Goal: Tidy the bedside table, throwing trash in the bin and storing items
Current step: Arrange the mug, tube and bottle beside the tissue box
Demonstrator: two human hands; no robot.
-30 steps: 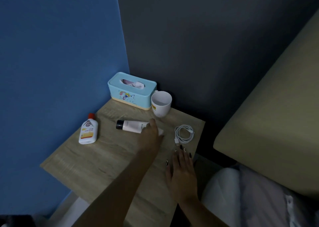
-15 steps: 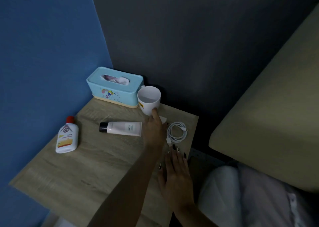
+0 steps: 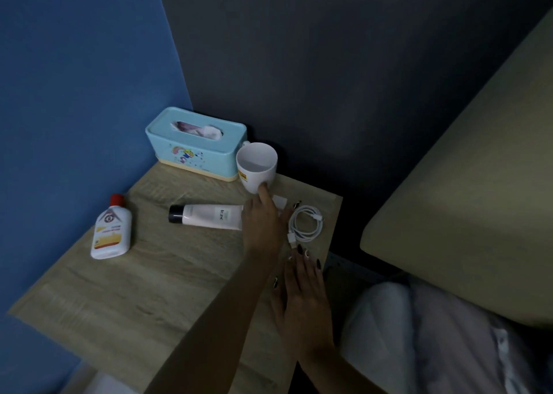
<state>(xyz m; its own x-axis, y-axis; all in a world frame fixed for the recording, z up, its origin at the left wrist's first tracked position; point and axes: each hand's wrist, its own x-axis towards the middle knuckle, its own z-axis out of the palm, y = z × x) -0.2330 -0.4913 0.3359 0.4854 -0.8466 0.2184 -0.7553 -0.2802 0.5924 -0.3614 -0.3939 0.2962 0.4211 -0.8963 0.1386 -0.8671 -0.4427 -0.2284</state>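
On the wooden bedside table lie a white bottle with a red cap, a white tube with a black cap, and a coiled white cable. A white mug stands beside a light blue tissue box at the back. My left hand reaches over the tube's end, fingers apart, one fingertip touching the mug's base; it holds nothing. My right hand rests flat and open on the table's near right edge, just short of the cable's plug.
A blue wall runs along the table's left and a dark grey wall behind it. A bed with a beige mattress and pale bedding sits close on the right, leaving a narrow dark gap.
My left hand has slid from the tube towards the mug and now touches its base. The right hand has stayed flat by the cable. The view has shifted slightly.
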